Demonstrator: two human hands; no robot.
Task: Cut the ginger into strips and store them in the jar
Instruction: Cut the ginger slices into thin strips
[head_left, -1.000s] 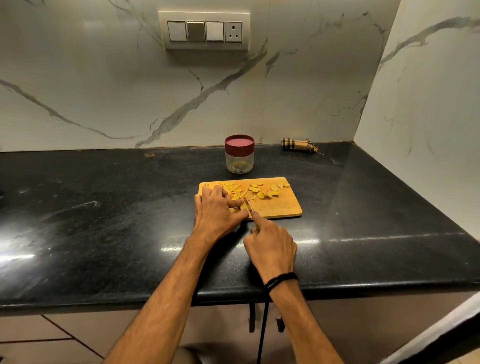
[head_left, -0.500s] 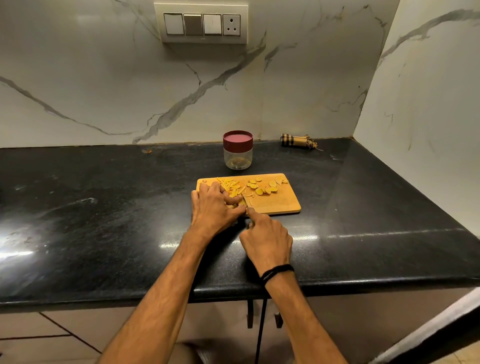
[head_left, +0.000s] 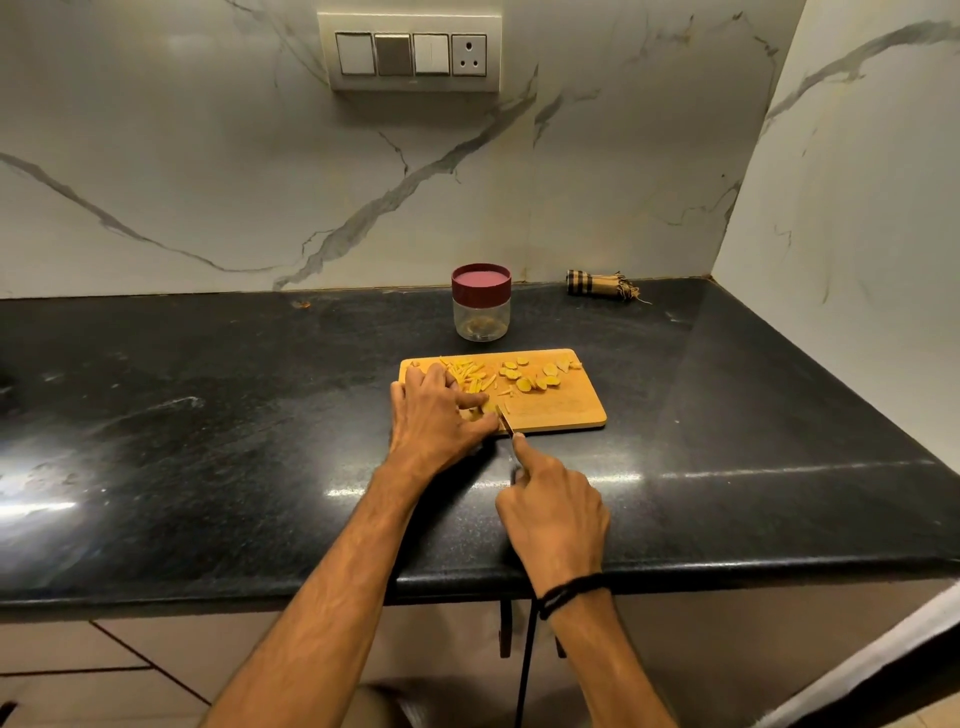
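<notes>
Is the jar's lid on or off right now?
On: the dark red lid caps the clear jar, standing upright behind the cutting board.

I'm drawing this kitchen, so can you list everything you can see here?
rectangular wooden cutting board: one, light brown, middle of counter
thin ginger strips: many, yellow, board's left part
round ginger slices: several, yellow, board's far middle
clear jar with maroon lid: one, behind board, lid on
small knife: one, blade over board's near edge
rolled checked cloth: one, tan-black, by back wall
black stone counter: one, under everything
white switch panel: one, on marble wall
left hand: holds ginger piece beside blade
right hand: grips knife, black wristband
</notes>
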